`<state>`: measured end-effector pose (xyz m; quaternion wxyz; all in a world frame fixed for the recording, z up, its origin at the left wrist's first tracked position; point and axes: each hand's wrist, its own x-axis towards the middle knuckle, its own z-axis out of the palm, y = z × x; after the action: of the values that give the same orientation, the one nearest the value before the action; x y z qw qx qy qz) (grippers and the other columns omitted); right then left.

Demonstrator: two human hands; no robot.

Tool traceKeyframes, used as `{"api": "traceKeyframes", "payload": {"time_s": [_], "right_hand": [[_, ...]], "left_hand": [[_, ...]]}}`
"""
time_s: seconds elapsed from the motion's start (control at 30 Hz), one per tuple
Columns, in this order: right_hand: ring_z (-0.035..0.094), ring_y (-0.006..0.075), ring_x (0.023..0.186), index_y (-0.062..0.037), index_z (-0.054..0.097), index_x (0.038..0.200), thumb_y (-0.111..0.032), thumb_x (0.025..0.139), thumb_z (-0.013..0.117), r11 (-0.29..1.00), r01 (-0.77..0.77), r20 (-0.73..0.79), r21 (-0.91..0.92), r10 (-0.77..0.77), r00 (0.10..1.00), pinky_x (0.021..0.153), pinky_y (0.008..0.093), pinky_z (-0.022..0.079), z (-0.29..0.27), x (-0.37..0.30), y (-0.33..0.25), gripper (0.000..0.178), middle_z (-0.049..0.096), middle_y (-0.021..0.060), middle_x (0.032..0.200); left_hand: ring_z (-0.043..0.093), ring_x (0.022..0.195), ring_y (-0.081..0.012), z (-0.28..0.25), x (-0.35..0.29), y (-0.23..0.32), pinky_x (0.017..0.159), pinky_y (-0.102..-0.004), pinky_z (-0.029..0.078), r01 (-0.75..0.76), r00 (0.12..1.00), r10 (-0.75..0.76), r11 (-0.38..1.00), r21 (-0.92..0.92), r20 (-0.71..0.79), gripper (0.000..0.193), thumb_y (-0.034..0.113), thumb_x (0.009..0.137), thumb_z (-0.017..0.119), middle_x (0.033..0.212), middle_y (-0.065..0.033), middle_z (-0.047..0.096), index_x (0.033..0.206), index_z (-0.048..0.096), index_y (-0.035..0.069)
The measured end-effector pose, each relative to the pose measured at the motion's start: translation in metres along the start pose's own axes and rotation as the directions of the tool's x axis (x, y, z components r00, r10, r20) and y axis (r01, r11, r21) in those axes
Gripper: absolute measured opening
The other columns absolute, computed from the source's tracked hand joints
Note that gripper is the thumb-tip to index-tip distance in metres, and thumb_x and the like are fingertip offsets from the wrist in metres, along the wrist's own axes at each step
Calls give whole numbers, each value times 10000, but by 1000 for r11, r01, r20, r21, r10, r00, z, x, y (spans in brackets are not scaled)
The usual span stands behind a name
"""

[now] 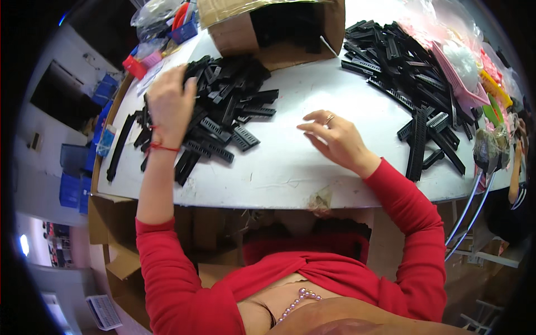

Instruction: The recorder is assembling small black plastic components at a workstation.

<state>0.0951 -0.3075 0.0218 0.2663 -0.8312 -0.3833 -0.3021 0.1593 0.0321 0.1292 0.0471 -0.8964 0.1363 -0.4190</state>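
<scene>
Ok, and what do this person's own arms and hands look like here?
Both hands are bare, without gloves. The left hand has a thin red cord bracelet at the wrist; its red sleeve ends partway along the forearm. The right hand wears a shiny ring on one finger, and its matching red sleeve reaches nearly to the wrist.

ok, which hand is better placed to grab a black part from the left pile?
Probably the left hand: it's at the left pile of black parts, though whether it holds anything is unclear. The right hand looks empty but is over the white tabletop, farther off.
</scene>
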Motion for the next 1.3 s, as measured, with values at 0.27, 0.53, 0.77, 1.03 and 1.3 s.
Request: {"api": "traceKeyframes", "payload": {"time_s": [0.27,0.53,0.77,1.03,1.3], "right_hand": [[653,235,790,-117,701,1012,-39,770,691,954,66,70,293,-91,993,651,340,558,30,-20,-11,255,657,58,953],[608,200,829,-91,664,946,-107,796,594,957,4,108,290,-37,993,686,323,518,35,-27,-5,166,599,45,940],[610,191,877,-73,645,909,-112,789,594,969,1,155,245,-40,987,718,305,500,34,-27,-2,135,628,61,1014],[617,207,884,-82,616,860,-137,798,577,972,-26,181,232,-17,983,744,327,502,35,-22,-6,92,635,66,967],[626,253,719,-118,608,827,-132,774,651,998,-57,-192,-38,49,980,587,381,530,18,-9,32,69,589,65,780]], "left_hand": [[573,1157,-369,135,72,159,986,-410,476,-71,910,268,852,-518,317,532,322,907,648,1207,-191,598,1385,525,122],[258,1437,-488,292,204,199,1107,-705,232,-28,881,143,968,-251,452,869,733,806,579,1575,-228,260,1520,367,284],[189,1488,-410,369,245,166,1195,-543,200,135,851,137,875,-464,506,919,809,811,484,1607,-159,271,1520,385,233],[337,1423,-394,324,179,182,1167,-511,276,-169,756,379,900,-401,533,848,788,821,488,1559,-159,360,1457,484,227],[281,1442,-379,204,67,229,1121,-638,181,-333,718,557,801,-497,417,753,696,893,498,1576,-192,296,1448,491,187]]}}
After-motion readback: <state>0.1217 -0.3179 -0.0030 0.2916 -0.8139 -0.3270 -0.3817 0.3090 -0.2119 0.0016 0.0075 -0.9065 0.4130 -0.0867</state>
